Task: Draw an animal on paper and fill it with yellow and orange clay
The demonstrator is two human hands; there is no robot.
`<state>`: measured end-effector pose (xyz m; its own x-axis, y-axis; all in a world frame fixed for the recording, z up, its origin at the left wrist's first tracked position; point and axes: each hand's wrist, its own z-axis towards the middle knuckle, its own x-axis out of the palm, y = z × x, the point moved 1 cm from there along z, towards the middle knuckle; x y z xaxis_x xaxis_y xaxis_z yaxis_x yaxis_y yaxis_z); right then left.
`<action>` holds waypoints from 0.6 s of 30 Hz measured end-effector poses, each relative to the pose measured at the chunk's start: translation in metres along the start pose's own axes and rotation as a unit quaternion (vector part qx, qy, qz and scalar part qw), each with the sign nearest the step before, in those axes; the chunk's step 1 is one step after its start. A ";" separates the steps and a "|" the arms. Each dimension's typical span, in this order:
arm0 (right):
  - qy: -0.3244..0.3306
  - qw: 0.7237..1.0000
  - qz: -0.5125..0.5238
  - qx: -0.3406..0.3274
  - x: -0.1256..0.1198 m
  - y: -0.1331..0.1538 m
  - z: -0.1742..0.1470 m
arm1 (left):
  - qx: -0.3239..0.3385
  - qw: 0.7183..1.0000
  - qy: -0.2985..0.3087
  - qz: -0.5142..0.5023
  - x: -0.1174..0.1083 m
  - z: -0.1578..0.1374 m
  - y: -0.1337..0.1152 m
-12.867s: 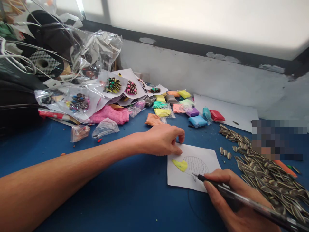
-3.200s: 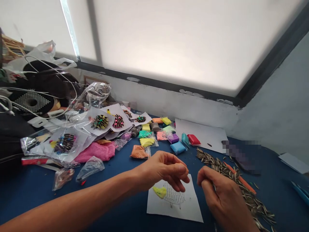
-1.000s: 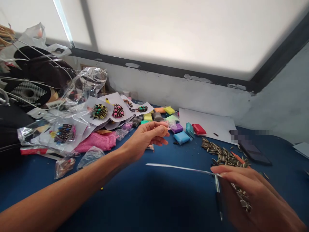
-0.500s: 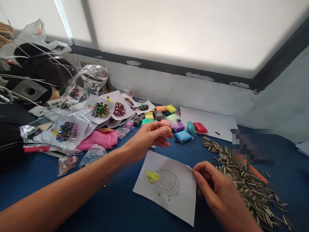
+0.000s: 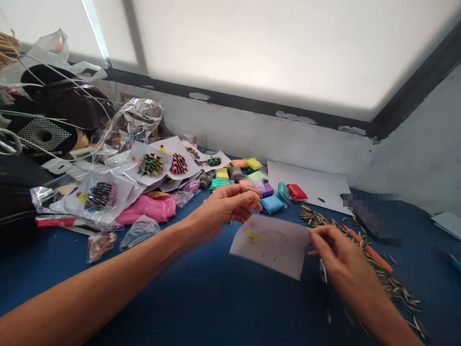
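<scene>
My right hand (image 5: 340, 254) pinches the right edge of a white paper sheet (image 5: 288, 269), which is lifted off the table and blurred by motion. On the sheet are a drawn hedgehog-like animal (image 5: 275, 244) and a yellow-green clay head (image 5: 253, 236). My left hand (image 5: 230, 206) is curled above the sheet's top left corner, thumb against fingers. A small peach-coloured bit shows at its fingertips; I cannot make out what it is. Packs of coloured clay, among them a blue pack (image 5: 272, 204), lie just beyond that hand.
Striped sunflower seeds (image 5: 399, 293) spread at the right beside an orange stick (image 5: 376, 254). Seed-covered animal pictures (image 5: 178, 163) lie at the back left, near a pink cloth (image 5: 147, 209) and clear plastic bags (image 5: 139, 233). A white sheet (image 5: 317, 185) rests by the wall.
The paper has risen off the table and moved right and away from me with my right hand. My left hand has shifted slightly, its fingers curling closer together.
</scene>
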<state>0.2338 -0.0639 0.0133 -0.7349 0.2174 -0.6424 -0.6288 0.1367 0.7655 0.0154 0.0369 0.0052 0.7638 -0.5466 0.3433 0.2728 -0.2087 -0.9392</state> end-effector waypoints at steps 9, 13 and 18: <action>0.028 0.999 0.018 -0.005 -0.005 0.004 -0.008 | 0.048 0.998 -0.045 -0.008 -0.009 0.000 -0.018; 0.065 0.997 -0.027 -0.022 0.014 -0.001 -0.011 | 0.065 0.995 -0.067 -0.022 -0.012 0.002 -0.020; 0.054 0.989 -0.113 -0.076 0.024 -0.005 -0.012 | 0.044 0.999 -0.032 -0.001 -0.005 0.000 -0.010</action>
<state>0.2163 -0.0714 -0.0062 -0.5891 0.0920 -0.8028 -0.8050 0.0204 0.5930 0.0092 0.0419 0.0126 0.7984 -0.4925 0.3464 0.3226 -0.1360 -0.9367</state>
